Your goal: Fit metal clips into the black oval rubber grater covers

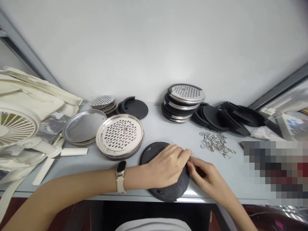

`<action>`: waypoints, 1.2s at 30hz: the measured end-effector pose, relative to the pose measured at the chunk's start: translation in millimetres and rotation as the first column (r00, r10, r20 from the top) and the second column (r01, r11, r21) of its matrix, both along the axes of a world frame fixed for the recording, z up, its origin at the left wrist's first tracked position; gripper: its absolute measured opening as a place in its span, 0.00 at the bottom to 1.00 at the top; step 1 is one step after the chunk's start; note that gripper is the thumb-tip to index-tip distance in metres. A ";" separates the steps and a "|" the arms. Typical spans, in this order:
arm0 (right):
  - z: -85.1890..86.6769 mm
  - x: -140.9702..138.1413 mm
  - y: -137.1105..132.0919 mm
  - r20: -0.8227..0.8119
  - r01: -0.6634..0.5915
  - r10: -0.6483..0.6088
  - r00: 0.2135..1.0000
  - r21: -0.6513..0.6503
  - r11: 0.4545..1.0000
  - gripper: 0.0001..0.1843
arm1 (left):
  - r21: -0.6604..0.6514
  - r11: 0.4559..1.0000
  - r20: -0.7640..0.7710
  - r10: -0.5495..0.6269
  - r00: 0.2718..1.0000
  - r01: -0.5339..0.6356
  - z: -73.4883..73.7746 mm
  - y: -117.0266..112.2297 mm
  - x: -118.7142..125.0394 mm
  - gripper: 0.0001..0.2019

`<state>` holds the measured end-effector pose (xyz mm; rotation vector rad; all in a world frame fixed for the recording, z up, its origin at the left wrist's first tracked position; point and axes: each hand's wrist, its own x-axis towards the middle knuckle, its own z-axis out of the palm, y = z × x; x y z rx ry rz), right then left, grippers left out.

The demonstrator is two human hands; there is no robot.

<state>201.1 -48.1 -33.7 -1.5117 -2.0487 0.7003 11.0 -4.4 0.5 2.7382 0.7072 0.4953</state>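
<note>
A black round disc lies flat near the front edge of the bench, with a small hole by its near rim. Across its top lies my left hand, a watch on the wrist, its fingers closed together and curled at the disc's right side. My right hand pinches at that same side, its fingertips meeting those of the left. Whatever sits between the right fingertips is hidden. Just to the left is a stack of round metal grater plates. Several wire clips lie in a loose pile on the right.
Plain metal discs are stacked at the left, beside a white fan and a cream bag. Along the back stand small grater plates, a black holder, a stack of rimmed graters and black discs.
</note>
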 end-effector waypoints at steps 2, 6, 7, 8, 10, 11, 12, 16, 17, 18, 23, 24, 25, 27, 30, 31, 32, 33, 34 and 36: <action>0.5 -0.7 0.0 0.002 0.002 -0.002 1.000 0.008 1.000 0.18 | 0.004 1.000 0.004 -0.001 1.000 0.001 -0.9 0.2 0.5 0.10; 0.9 -1.1 -0.6 -0.029 0.013 -0.013 0.999 0.018 1.000 0.16 | 0.002 1.000 0.016 -0.002 1.000 0.001 -2.1 0.5 1.1 0.11; 0.7 -0.6 -0.8 -0.042 0.021 -0.020 0.999 0.020 1.000 0.16 | 0.004 1.000 0.017 -0.002 1.000 0.002 -2.2 0.7 1.0 0.11; 0.5 0.2 -0.9 -0.057 0.033 -0.031 0.998 0.024 0.999 0.16 | 0.008 1.000 0.015 -0.004 1.000 0.004 -2.3 0.8 0.7 0.11; -0.1 2.2 -0.8 -0.088 0.065 -0.062 0.994 0.039 0.997 0.18 | 0.024 1.000 0.006 -0.013 1.000 0.013 -2.4 1.3 -0.1 0.12; -0.3 3.1 -0.5 -0.102 0.078 -0.073 0.992 0.047 0.996 0.18 | 0.031 0.999 0.000 -0.020 1.000 0.020 -2.6 1.5 -0.6 0.12; -0.3 3.8 -0.1 -0.111 0.085 -0.079 0.991 0.052 0.995 0.19 | 0.036 0.999 -0.003 -0.026 1.000 0.026 -2.9 1.7 -1.0 0.12; 0.5 3.8 0.8 -0.119 0.076 -0.070 0.990 0.045 0.996 0.19 | 0.030 0.999 0.018 -0.031 0.999 0.030 -4.1 1.8 -2.0 0.10; 0.7 3.4 0.7 -0.121 0.081 -0.075 0.990 0.046 0.996 0.18 | 0.026 0.999 0.026 -0.023 0.999 0.022 -3.9 1.6 -1.9 0.11; 1.0 3.0 0.4 -0.124 0.094 -0.087 0.988 0.049 0.994 0.18 | 0.022 1.000 0.033 -0.011 0.999 0.010 -3.4 1.4 -1.7 0.12; 1.5 3.4 -0.1 -0.168 0.217 -0.199 0.965 0.098 0.971 0.18 | 0.014 1.000 0.042 0.002 0.999 -0.002 2.2 0.2 -0.2 0.15; 1.4 3.7 0.4 -0.173 0.217 -0.199 0.965 0.092 0.972 0.17 | 0.017 1.000 0.051 -0.011 0.999 0.010 3.2 -0.1 0.0 0.15; 1.3 3.7 1.2 -0.172 0.199 -0.183 0.968 0.079 0.977 0.17 | 0.020 1.000 0.063 -0.025 0.998 0.023 3.8 -0.4 0.2 0.14; 1.2 3.3 2.7 -0.151 0.133 -0.125 0.981 0.047 0.990 0.16 | 0.027 0.999 0.082 -0.047 0.996 0.045 3.8 -1.0 0.5 0.13; 1.8 1.6 3.6 -0.114 0.051 -0.046 0.992 0.035 0.998 0.14 | -0.004 1.000 0.109 -0.015 0.994 0.015 0.5 -1.0 1.4 0.11; 2.2 1.2 3.4 -0.103 0.037 -0.033 0.994 0.038 0.999 0.14 | -0.024 1.000 0.123 0.011 0.992 -0.008 -1.2 -0.7 1.9 0.11; 2.5 0.8 3.0 -0.090 0.028 -0.024 0.996 0.040 0.999 0.15 | -0.045 0.998 0.139 0.037 0.990 -0.031 -2.8 -0.3 2.5 0.12; 2.8 0.6 2.5 -0.075 0.022 -0.019 0.997 0.044 0.999 0.15 | -0.064 0.997 0.151 0.060 0.987 -0.051 -4.4 0.2 3.1 0.12; 2.8 0.5 2.1 -0.058 0.022 -0.019 0.998 0.049 0.999 0.16 | -0.075 0.995 0.160 0.073 0.984 -0.061 -5.6 0.6 3.7 0.12; 2.5 0.5 1.5 -0.026 0.029 -0.028 0.999 0.059 0.998 0.17 | -0.076 0.995 0.165 0.079 0.983 -0.067 -6.6 1.2 4.6 0.12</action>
